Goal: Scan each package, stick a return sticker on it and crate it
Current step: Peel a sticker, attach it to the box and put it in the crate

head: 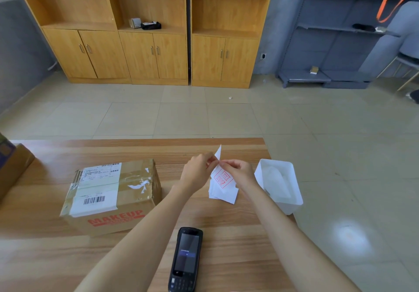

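**Return sticker** (223, 179): white paper with a red square print, the top sheet of a small stack. It is held just above the wooden table (136, 257), between the cardboard package and a white plastic bin (292, 178).
- Handling (judged): very light, thin and limp, so it creases or tears easily. The adhesive face is likely to cling to fingers or fold onto itself.
- Hold: best taken at a corner and kept taut.

**Left hand** (198, 170): fingertips pinch the raised upper corner of the sheet.

**Right hand** (238, 171): pinches the sheet right beside the left hand, apparently parting sticker from backing.

**Cardboard package** (113, 196): printed "MAKEUP", taped, with shipping labels and a barcode on top. It lies flat on the table to the left of the hands, with neither hand on it.
- Handling (judged): stiff-walled, weight unknown. Lift it by both ends. The bare cardboard on top would suit the sticker.

**Handheld scanner** (186, 257): lies screen up on the table between the forearms.
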Tool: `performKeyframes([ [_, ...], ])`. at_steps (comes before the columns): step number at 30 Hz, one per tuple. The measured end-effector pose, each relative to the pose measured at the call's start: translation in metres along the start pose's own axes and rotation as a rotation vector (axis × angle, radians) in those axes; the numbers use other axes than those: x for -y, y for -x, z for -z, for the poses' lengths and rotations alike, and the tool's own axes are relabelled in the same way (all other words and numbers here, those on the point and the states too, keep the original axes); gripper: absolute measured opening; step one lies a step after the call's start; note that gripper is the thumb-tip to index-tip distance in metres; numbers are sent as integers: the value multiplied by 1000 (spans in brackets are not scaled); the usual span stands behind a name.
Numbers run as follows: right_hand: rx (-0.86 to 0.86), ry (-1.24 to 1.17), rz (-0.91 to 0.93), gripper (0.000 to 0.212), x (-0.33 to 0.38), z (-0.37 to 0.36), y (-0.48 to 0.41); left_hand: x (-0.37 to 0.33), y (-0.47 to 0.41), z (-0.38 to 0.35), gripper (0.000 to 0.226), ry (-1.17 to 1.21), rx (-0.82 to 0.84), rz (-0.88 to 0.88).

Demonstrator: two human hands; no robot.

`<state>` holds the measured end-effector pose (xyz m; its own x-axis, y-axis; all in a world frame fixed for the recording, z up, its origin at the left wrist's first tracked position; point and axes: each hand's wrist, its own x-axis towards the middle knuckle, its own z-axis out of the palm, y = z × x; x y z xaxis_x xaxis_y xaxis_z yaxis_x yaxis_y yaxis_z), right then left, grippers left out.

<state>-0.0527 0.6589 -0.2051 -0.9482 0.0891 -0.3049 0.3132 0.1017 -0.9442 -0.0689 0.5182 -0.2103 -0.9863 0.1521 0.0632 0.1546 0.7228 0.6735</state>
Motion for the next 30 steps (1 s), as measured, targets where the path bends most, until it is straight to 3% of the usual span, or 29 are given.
performKeyframes([
  [5,-16,1,27,5,-6,-5,-2,4,3,-1,18,-14,-15,12],
  [30,-105,-27,-3,3,-21,8,-15,16,1,9,20,-18,-82,100],
])
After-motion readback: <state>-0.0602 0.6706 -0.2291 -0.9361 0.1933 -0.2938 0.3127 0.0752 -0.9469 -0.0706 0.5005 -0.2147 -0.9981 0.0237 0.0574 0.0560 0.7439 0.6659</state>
